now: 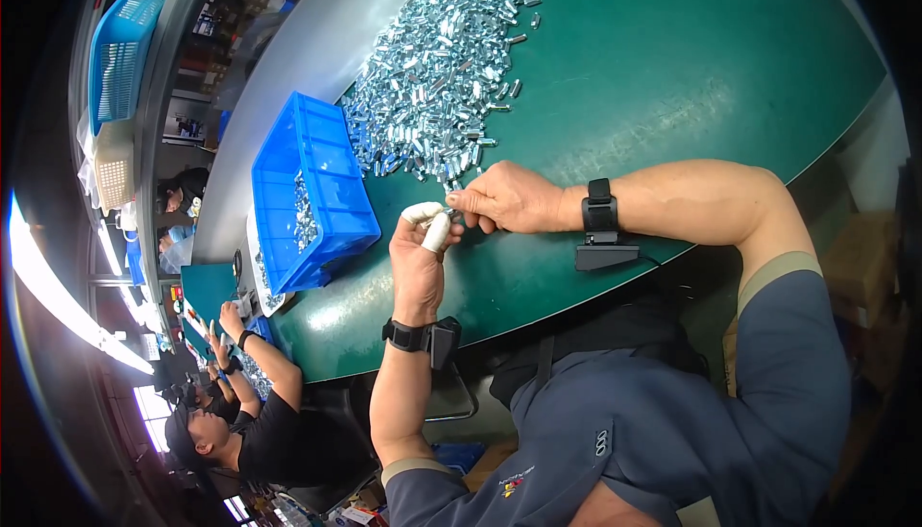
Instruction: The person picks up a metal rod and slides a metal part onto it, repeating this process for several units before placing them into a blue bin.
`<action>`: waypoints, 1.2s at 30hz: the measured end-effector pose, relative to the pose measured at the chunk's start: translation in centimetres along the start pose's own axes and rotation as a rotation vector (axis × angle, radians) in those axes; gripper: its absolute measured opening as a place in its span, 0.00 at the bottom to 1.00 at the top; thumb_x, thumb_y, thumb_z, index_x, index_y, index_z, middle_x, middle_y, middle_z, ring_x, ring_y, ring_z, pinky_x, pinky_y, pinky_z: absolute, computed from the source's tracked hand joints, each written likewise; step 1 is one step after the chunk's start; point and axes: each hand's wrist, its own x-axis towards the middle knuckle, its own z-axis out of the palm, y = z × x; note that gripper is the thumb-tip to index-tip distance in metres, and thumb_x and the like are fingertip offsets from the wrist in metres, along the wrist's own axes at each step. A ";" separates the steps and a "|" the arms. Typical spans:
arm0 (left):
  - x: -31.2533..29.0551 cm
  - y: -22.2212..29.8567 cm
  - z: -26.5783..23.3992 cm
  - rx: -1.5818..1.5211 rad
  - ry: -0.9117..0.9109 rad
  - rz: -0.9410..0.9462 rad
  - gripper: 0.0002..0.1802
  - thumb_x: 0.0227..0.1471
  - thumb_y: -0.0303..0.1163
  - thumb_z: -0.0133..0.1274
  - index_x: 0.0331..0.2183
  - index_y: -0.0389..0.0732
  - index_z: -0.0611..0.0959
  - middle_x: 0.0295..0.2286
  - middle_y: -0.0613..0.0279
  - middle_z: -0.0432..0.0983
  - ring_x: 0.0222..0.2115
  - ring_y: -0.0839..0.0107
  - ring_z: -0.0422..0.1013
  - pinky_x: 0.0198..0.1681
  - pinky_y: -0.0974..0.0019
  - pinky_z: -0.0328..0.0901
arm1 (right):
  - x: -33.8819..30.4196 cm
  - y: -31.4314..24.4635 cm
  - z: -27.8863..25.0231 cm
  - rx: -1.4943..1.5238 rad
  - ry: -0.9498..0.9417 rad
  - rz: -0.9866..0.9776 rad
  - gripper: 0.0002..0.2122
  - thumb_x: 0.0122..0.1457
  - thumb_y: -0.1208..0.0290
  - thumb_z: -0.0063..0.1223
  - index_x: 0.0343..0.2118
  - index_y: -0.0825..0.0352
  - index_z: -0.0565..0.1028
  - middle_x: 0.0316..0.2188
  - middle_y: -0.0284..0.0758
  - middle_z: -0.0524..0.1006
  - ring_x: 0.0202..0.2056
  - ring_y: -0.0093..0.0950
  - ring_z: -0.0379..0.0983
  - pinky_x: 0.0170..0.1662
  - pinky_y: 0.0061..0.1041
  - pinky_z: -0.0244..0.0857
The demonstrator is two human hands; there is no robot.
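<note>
My left hand [419, 263], with white covers on its thumb and forefinger, is closed in a pinch at the table's near side. My right hand [511, 198] meets it from the right, thumb and fingers pressed together. Between the fingertips of both hands is a small shiny metal piece [453, 213], mostly hidden by the fingers. Just beyond the hands lies a large pile of short, silvery metal pieces [432, 71], spread toward the far edge. A blue plastic bin [336, 196] stands left of the pile, tilted in view, with similar pieces inside.
The green tabletop [653, 75] curves away to the right. A pale tray [273, 298] sits beside the bin. Blue [130, 56] and cream baskets [113, 164] rest on a shelf at far left. Another person in black [298, 441] works at the left with hands raised over a table.
</note>
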 end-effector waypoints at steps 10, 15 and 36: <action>-1.3 6.3 -3.3 0.616 0.134 0.539 0.10 0.58 0.21 0.61 0.43 0.36 0.81 0.37 0.61 0.82 0.36 0.73 0.78 0.43 0.70 0.72 | 0.3 0.8 0.3 0.193 0.142 0.004 0.27 0.72 0.47 0.45 0.25 0.66 0.78 0.18 0.28 0.75 0.21 0.17 0.69 0.26 0.22 0.63; 0.3 12.4 -8.5 1.101 0.492 0.775 0.11 0.58 0.24 0.62 0.44 0.37 0.84 0.39 0.60 0.82 0.39 0.71 0.78 0.44 0.66 0.72 | 0.3 0.8 0.3 0.191 0.101 0.016 0.25 0.72 0.48 0.46 0.25 0.65 0.78 0.18 0.27 0.75 0.22 0.16 0.68 0.26 0.20 0.63; 2.3 2.7 -2.7 1.117 -0.036 0.532 0.10 0.52 0.19 0.63 0.39 0.35 0.83 0.35 0.57 0.79 0.32 0.66 0.78 0.38 0.67 0.71 | 0.4 0.9 0.3 0.099 0.130 -0.034 0.23 0.70 0.53 0.48 0.25 0.68 0.80 0.18 0.34 0.79 0.21 0.25 0.74 0.29 0.29 0.67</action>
